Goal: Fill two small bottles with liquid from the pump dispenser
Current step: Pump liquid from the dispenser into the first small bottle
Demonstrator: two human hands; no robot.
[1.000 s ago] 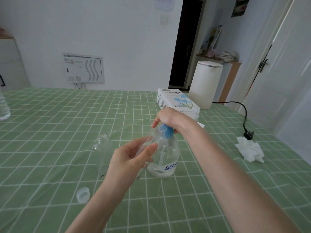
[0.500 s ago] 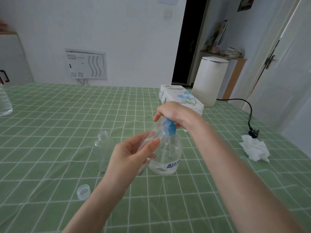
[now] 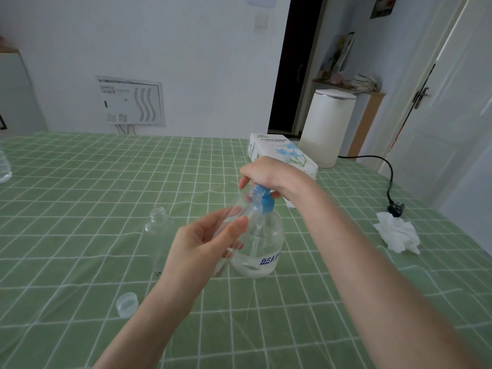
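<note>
dispenser [image 3: 257,249]: clear round plastic body, upright mid-table; cloudy liquid only in the bottom part, dip tube showing inside, blue print on front
pump [image 3: 266,205]: blue, top hidden under right hand
right hand [image 3: 269,174]: on top of pump, fingers and thumb curled round it
held bottle [image 3: 241,209]: small, clear, off the table, tilted, open mouth up against pump; contents can't be told (motion blur)
left hand [image 3: 202,243]: grips held bottle between thumb and fingers, just front-left of dispenser
second bottle [image 3: 158,233]: small, clear, upright on cloth left of left hand; threaded neck uncapped, looks empty
cap [image 3: 127,304]: translucent white, round, open side up, on cloth beside left forearm
water bottle [image 3: 4,169]: ribbed clear plastic, cut off by left frame edge
cloth [image 3: 80,195]: green with white grid, under a glossy creased clear film
box [image 3: 282,153]: white tissue carton, blue flower print, just behind right hand
tissue [image 3: 396,234]: white, crumpled, on cloth at right
cord [image 3: 388,177]: black, curves along far right of table, plug near tissue
canister [image 3: 327,126]: white lidded cylinder at far right corner; can't tell if it stands on the table
room: white walls, vented wall panel [image 3: 130,102], dark doorway [image 3: 292,62], white door [image 3: 452,102] with lever handle at right
</note>
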